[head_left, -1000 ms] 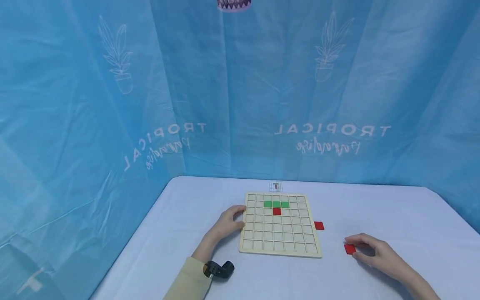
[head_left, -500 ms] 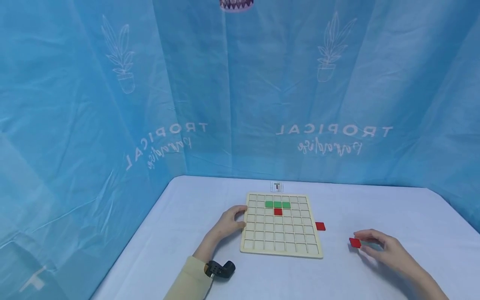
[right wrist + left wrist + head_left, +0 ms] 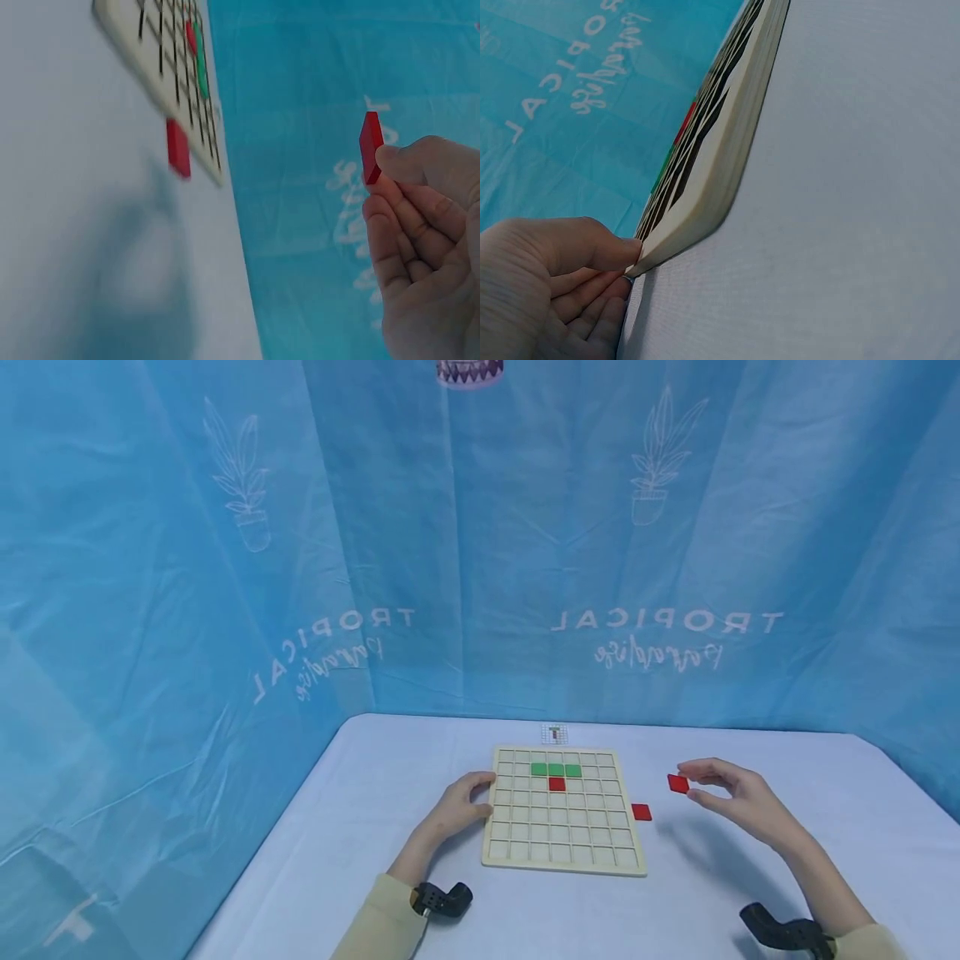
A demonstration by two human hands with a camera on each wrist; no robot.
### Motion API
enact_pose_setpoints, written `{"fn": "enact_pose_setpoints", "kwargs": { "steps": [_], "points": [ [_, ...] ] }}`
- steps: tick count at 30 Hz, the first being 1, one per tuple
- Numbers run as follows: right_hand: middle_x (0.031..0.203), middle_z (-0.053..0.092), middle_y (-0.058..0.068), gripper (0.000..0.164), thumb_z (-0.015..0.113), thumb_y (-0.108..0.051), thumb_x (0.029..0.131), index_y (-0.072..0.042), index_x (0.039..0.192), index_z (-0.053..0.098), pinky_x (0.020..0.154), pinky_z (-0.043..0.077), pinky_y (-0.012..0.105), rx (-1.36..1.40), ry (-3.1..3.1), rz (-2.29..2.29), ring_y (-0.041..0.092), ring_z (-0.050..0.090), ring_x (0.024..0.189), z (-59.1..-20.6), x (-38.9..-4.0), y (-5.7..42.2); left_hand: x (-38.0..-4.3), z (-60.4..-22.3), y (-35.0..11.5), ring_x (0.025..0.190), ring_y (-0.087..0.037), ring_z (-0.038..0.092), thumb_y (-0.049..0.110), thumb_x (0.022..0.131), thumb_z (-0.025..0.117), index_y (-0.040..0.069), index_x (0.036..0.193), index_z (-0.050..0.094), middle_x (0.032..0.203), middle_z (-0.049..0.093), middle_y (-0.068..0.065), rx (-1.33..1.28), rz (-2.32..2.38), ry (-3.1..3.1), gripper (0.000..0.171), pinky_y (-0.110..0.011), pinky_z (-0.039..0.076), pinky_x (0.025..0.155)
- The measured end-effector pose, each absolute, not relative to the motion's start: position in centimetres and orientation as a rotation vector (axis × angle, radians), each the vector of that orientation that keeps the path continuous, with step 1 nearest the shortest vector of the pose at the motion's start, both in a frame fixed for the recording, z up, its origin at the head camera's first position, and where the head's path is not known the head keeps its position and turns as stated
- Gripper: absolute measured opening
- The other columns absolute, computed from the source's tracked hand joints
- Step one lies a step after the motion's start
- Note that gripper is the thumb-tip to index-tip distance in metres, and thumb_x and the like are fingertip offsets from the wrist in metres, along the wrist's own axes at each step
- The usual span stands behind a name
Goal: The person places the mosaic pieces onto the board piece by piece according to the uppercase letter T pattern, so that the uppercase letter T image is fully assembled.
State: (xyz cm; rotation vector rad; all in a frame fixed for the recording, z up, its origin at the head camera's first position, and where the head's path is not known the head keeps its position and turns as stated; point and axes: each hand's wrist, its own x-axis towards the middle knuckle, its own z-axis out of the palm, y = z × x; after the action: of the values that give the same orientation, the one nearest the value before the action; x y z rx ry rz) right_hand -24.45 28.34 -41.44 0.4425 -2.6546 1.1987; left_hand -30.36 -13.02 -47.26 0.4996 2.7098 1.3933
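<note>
A pale wooden grid board lies flat on the table, with three green tiles in a row and one red tile below the middle one. My left hand holds the board's left edge, thumb and index finger apart along it; the left wrist view has the thumb at the rim. Raised above the table to the right of the board, my right hand pinches another red square tile between thumb and fingertips. A further red tile lies against the board's right edge.
Behind the board lies a small printed grid card with a T-shaped pattern. White cloth covers the table. A blue printed curtain hangs along its back and left sides. Both wrists wear black devices.
My right hand has lifted the red tile off the table and carried it up, away from me and slightly left. The left hand stays at the board's edge.
</note>
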Motion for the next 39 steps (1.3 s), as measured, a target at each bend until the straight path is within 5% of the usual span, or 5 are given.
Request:
{"fn": "enact_pose_setpoints", "kwargs": {
  "steps": [5,9,31,39],
  "points": [
    [0.120,0.060,0.013,0.040,0.068,-0.022,0.088,-0.004,0.122,0.059,0.089,0.049,0.054,0.543,-2.612,1.323,0.034,0.053,0.111,-41.4,-26.9,24.5,-30.6,-47.3,-12.8,0.130,-0.031,0.039,0.001,0.081,0.062,-0.001,0.134,0.047,0.138,0.046,-0.017,0.517,1.414,2.702,0.055,-0.043,0.032,0.108],
    [0.119,0.061,0.012,0.037,0.067,-0.019,0.088,-0.004,0.121,0.060,0.093,0.044,0.058,0.592,-2.589,1.424,0.033,0.054,0.111,-41.7,-28.4,21.5,-30.9,-47.4,-12.6,0.130,-0.030,0.040,0.000,0.080,0.063,-0.001,0.134,0.048,0.137,0.046,-0.017,0.537,1.416,2.695,0.056,-0.042,0.033,0.108],
    [0.112,0.064,0.012,0.032,0.066,-0.007,0.087,0.002,0.117,0.061,0.091,0.049,0.044,0.704,-2.550,1.533,0.029,0.058,0.104,-45.5,-30.6,14.9,-30.7,-47.4,-13.1,0.129,-0.028,0.041,0.001,0.080,0.064,0.002,0.134,0.049,0.137,0.047,-0.014,0.495,1.395,2.715,0.055,-0.039,0.034,0.108],
    [0.107,0.066,0.002,0.030,0.071,-0.009,0.084,-0.008,0.113,0.066,0.087,0.052,0.038,0.650,-2.604,1.465,0.021,0.060,0.099,-48.0,-30.7,14.3,-30.4,-47.5,-13.2,0.129,-0.028,0.041,0.000,0.080,0.064,0.001,0.134,0.049,0.137,0.047,-0.014,0.502,1.408,2.712,0.056,-0.040,0.034,0.108]
  ]
}}
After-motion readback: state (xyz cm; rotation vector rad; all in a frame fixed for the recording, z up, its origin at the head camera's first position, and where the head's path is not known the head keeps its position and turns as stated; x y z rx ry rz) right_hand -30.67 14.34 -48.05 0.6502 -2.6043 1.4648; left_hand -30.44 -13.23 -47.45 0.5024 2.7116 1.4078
